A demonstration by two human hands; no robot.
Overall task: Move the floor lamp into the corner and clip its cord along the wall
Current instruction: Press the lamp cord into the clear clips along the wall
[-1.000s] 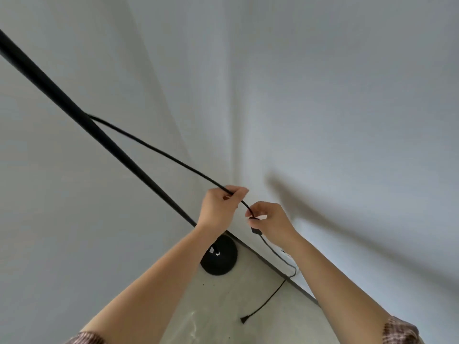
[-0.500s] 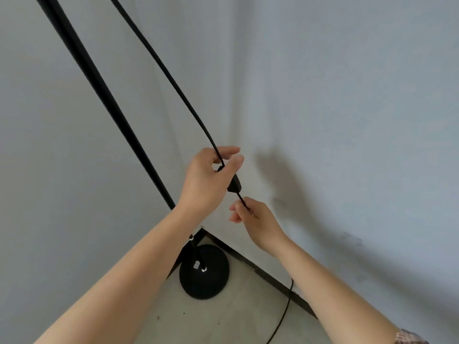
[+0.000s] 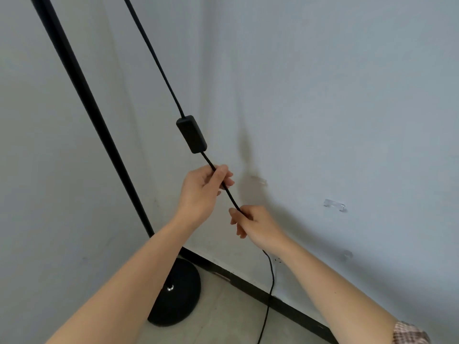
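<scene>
The black floor lamp stands in the corner, its pole (image 3: 82, 100) slanting up to the left from a round base (image 3: 182, 294) on the floor. Its black cord (image 3: 159, 63) comes down from the top of the frame through an inline switch (image 3: 191, 134). My left hand (image 3: 202, 192) pinches the cord just below the switch. My right hand (image 3: 255, 225) grips it a little lower. Below that hand the cord (image 3: 270, 289) hangs loose toward the floor. Three clear clips are stuck on the right wall: one (image 3: 259, 180) near my hands, one (image 3: 334, 205) further right, one (image 3: 347, 254) lower.
A black skirting board (image 3: 260, 295) runs along the foot of the right wall. The floor (image 3: 223, 319) is pale tile. A plaid sleeve (image 3: 409, 335) covers my right upper arm at the frame's lower right.
Both hands have slid down the cord, so the switch now hangs free above my left hand. The view has tilted down and closer, bringing the wall clips into sight.
</scene>
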